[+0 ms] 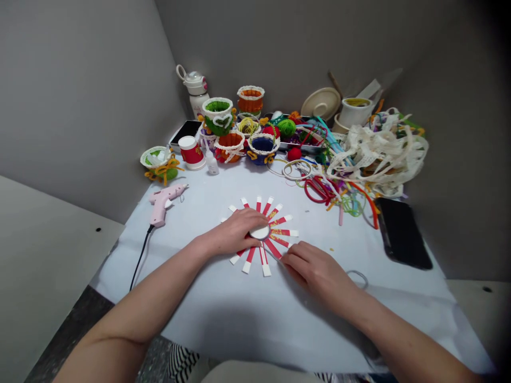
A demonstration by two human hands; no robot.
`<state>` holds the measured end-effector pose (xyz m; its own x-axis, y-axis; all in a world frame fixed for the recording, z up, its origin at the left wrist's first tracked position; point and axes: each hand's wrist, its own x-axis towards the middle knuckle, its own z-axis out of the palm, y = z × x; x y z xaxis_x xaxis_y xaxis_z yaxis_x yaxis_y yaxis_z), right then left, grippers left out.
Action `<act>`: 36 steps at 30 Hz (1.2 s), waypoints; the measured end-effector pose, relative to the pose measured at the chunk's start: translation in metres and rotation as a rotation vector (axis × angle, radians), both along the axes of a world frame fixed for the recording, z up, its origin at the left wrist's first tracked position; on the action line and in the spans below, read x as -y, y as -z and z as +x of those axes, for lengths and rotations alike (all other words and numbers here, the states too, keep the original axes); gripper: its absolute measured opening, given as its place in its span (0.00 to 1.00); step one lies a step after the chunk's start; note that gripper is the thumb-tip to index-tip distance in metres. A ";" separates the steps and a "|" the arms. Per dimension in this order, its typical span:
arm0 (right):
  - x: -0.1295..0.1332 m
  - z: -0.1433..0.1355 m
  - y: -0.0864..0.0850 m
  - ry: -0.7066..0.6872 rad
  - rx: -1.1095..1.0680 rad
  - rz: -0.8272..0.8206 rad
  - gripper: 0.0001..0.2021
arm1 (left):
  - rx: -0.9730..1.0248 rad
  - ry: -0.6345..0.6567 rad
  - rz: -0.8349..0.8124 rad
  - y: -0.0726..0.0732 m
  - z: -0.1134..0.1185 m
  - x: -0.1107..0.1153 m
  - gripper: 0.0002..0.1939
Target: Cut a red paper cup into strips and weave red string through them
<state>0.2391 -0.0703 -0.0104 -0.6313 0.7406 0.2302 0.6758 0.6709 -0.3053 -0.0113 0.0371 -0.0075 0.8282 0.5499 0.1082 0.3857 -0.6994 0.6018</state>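
A paper cup, cut into red and white strips, lies fanned out flat on the table, its round white base facing up. My left hand rests over its left side, thumb and fingers gripping around the base and covering some strips. A thin grey cord circles the base edge and runs out to the right. My right hand pinches this cord just beyond the lower right strips. More grey cord loops out beside the right wrist.
A pink glue gun with a black cable lies left. Behind stand decorated cups, a small glue bottle and an uncut red cup. Red-handled scissors, lace and a black phone are on the right.
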 end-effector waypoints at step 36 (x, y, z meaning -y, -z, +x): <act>-0.067 0.000 0.018 0.307 -0.047 0.024 0.05 | 0.094 0.048 -0.002 0.006 0.002 -0.001 0.16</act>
<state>0.2389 -0.0035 -0.0282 -0.3671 0.8890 0.2739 0.8333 0.4451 -0.3279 -0.0088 0.0385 -0.0138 0.8401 0.5099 0.1853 0.2936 -0.7145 0.6350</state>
